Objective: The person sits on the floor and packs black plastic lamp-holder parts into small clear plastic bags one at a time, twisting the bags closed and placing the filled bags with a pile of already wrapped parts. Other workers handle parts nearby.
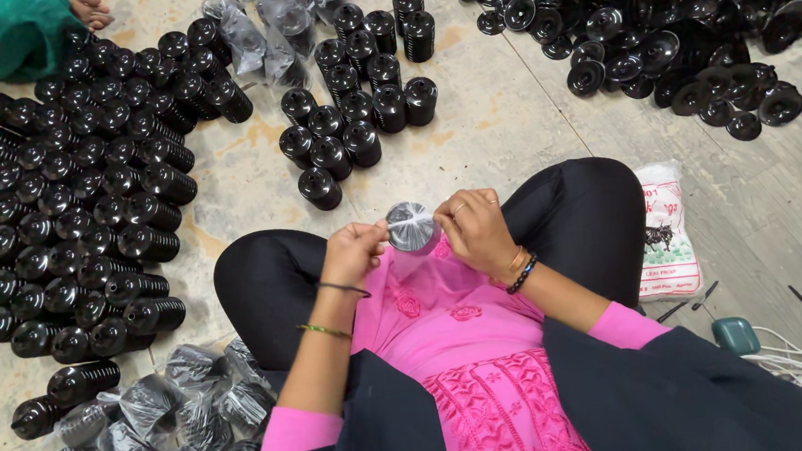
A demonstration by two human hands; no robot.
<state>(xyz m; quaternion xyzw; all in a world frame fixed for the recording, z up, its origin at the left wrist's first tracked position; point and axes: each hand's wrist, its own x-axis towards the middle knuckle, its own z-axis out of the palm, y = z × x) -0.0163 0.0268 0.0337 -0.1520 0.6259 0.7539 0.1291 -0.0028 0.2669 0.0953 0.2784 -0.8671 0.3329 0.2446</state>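
A small black ribbed plastic cylinder wrapped in a clear, glossy plastic bag (410, 227) sits between both hands above the person's lap, over the pink embroidered tunic (465, 346). Its round end faces up toward the camera, so its long axis runs roughly along the line of sight; the film over that end is stretched and shines silver-grey. The left hand (353, 252) pinches the bag at the cylinder's left side with fingers curled, and the right hand (475, 229) grips the bag at its right side, fingertips bunched on the film.

Just beyond the knees, a cluster of bare black ribbed cylinders (353, 114) stands upright on the pale stone floor (489, 121), domed caps up. To the left, a broad heap of the same cylinders (62, 216) lies on its sides in rows. At lower left lies a pile of cylinders already in crinkled clear bags (158, 431). At upper right spreads a mound of shiny black dish-shaped plastic parts (674, 27). A white printed sack (665, 231) lies beside the right knee.
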